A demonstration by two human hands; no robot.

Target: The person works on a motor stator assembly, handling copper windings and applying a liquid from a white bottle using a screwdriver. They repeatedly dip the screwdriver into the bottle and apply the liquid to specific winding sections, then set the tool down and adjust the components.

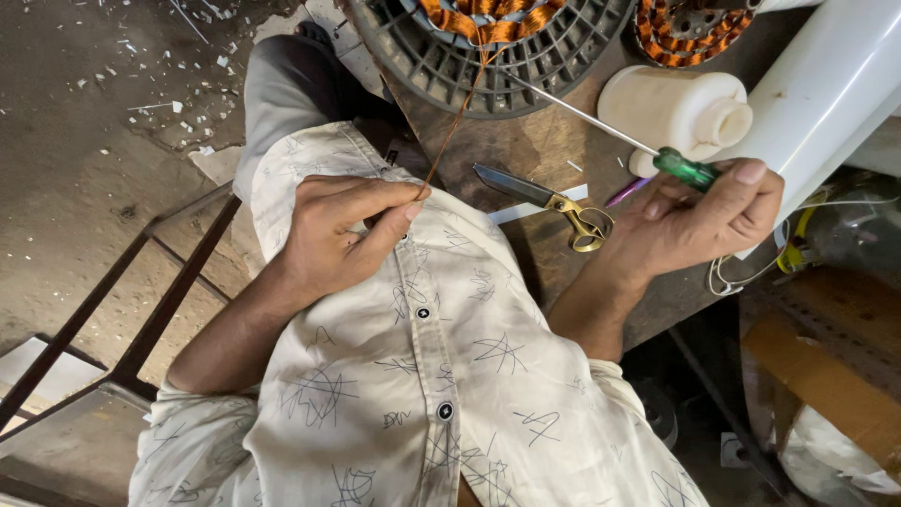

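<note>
One thin copper wire (455, 127), taut, pinched by left hand (343, 230).

**Copper wire and screwdriver at the motor winding**

The copper wire (457, 127) is thin and reddish-brown. It runs taut in 1 straight line from the middle of the frame up to the orange-copper winding (488, 23) at the top centre, which sits inside a round grey slotted stator (441, 66). The screwdriver (610, 127) has a green transparent handle at the upper right and a long, thin metal shaft. The shaft points diagonally up-left, with its tip at the grey stator.
</note>
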